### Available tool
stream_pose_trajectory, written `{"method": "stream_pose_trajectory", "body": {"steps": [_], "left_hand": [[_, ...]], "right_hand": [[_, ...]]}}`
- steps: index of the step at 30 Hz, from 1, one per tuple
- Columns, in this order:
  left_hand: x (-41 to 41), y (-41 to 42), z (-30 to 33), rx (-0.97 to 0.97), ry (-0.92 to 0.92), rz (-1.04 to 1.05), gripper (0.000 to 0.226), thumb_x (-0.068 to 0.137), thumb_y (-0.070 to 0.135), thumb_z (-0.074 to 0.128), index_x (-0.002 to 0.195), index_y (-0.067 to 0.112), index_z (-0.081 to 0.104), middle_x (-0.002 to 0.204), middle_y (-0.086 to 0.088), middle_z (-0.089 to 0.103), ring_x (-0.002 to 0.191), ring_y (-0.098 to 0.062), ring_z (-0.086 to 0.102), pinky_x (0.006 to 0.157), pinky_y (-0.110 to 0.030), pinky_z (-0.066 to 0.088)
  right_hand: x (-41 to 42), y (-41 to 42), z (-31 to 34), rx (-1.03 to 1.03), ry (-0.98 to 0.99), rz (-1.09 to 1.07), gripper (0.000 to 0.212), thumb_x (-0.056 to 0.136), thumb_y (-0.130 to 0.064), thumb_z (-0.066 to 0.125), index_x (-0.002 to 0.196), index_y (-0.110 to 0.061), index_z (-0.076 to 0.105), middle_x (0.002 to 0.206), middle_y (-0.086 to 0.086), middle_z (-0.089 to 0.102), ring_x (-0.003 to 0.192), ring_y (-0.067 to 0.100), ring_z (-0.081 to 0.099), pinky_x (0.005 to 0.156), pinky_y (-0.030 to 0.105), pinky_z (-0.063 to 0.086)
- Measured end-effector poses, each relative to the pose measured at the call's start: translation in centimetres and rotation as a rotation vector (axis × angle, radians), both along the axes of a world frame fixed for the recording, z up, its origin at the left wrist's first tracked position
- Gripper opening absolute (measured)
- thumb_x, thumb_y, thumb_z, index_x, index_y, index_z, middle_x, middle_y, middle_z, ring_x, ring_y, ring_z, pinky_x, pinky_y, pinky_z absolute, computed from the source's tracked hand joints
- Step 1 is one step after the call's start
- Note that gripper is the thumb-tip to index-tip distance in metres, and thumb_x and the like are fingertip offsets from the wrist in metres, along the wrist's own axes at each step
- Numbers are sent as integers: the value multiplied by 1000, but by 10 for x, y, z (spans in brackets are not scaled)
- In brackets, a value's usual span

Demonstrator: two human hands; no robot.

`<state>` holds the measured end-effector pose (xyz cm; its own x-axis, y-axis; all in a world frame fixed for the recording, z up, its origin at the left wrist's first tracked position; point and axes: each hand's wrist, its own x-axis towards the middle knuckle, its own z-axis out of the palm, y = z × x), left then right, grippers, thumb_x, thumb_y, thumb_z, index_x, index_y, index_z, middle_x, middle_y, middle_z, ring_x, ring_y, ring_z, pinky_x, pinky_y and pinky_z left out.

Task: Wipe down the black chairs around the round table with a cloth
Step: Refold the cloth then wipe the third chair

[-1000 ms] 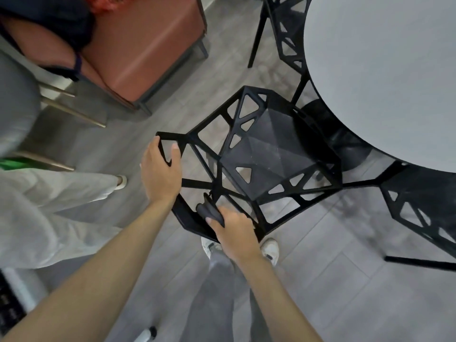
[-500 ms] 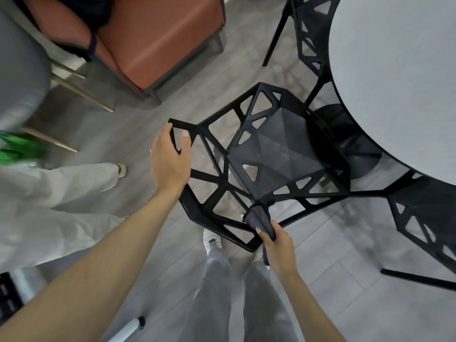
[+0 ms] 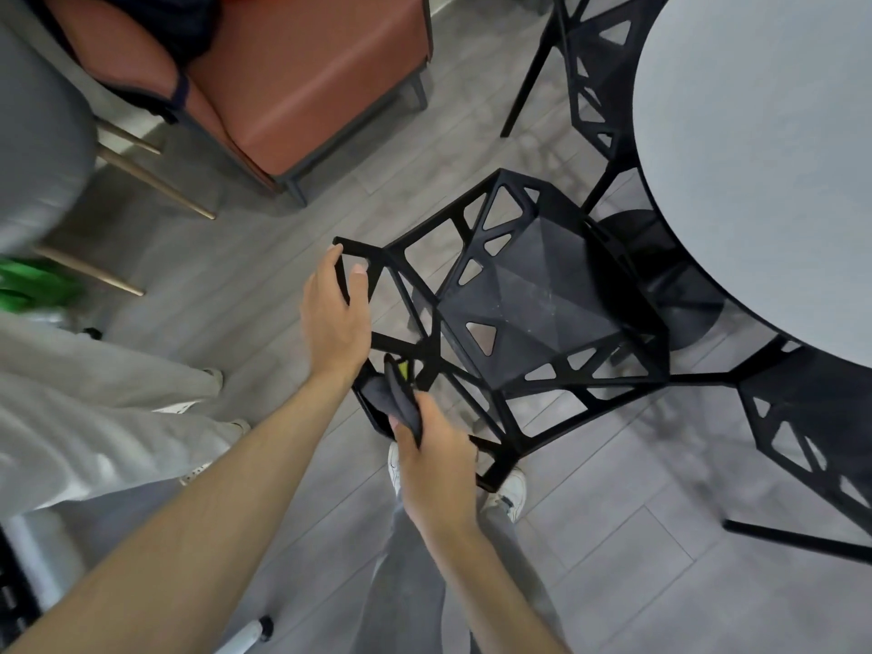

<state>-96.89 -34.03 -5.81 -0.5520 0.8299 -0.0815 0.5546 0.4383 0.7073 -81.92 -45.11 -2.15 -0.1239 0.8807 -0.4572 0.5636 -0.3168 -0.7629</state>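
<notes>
A black chair (image 3: 533,318) with a web of triangular openings stands in front of me, its seat toward the round grey table (image 3: 764,148). My left hand (image 3: 335,318) grips the top bar of the backrest, thumb over the inner side. My right hand (image 3: 434,455) holds a dark grey cloth (image 3: 398,398) bunched against the lower left part of the backrest frame. A small yellow-green spot shows on the cloth.
Two more black chairs stand by the table, one at the top (image 3: 590,73) and one at the right (image 3: 811,431). A brown upholstered seat (image 3: 306,82) is at the upper left. Another person in light trousers (image 3: 94,417) stands close on my left. My white shoes (image 3: 509,488) sit under the chair's back.
My right hand has slid the cloth along the backrest frame, from the lower right corner back toward the left. My left hand keeps its grip on the top bar.
</notes>
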Motion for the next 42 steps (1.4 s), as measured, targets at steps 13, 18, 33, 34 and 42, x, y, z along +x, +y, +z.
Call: {"method": "stream_pose_trajectory", "body": {"steps": [13, 18, 33, 34, 42], "left_hand": [[-2, -1, -5, 24, -40, 17, 48, 110, 34, 35, 155, 17, 44, 157, 5, 49, 145, -8, 40, 120, -29, 32], [-3, 0, -6, 37, -67, 13, 51, 109, 35, 34, 156, 16, 44, 159, 5, 47, 147, -7, 38, 123, -33, 31], [-3, -1, -7, 102, -142, 13, 58, 104, 41, 28, 152, 15, 46, 158, 5, 47, 148, -5, 38, 123, -32, 32], [-4, -1, -8, 107, -147, 12, 57, 105, 41, 28, 153, 15, 46, 158, 5, 47, 148, -5, 38, 123, -34, 33], [-3, -2, -9, 92, -175, 39, 51, 107, 32, 30, 154, 21, 45, 152, 24, 41, 147, 2, 35, 124, -31, 31]], "right_hand": [[-2, 59, -76, -300, 54, 37, 7, 100, -10, 53, 104, -15, 55, 90, -2, 64, 83, 15, 62, 65, 19, 41], [-3, 78, -90, -365, 118, -13, 19, 96, 2, 48, 102, -15, 54, 86, 6, 62, 67, 19, 60, 47, 17, 43], [-23, 121, -137, -244, -28, -125, 17, 89, -28, 75, 98, -16, 66, 90, -1, 70, 86, 20, 63, 75, 32, 45], [-23, 119, -133, -222, 36, -110, 13, 90, -25, 74, 96, -18, 64, 89, -3, 69, 86, 18, 65, 74, 31, 48], [-21, 128, -162, -305, -7, -94, 10, 96, -5, 54, 103, -12, 54, 98, 7, 65, 97, 30, 64, 72, 30, 46]]}}
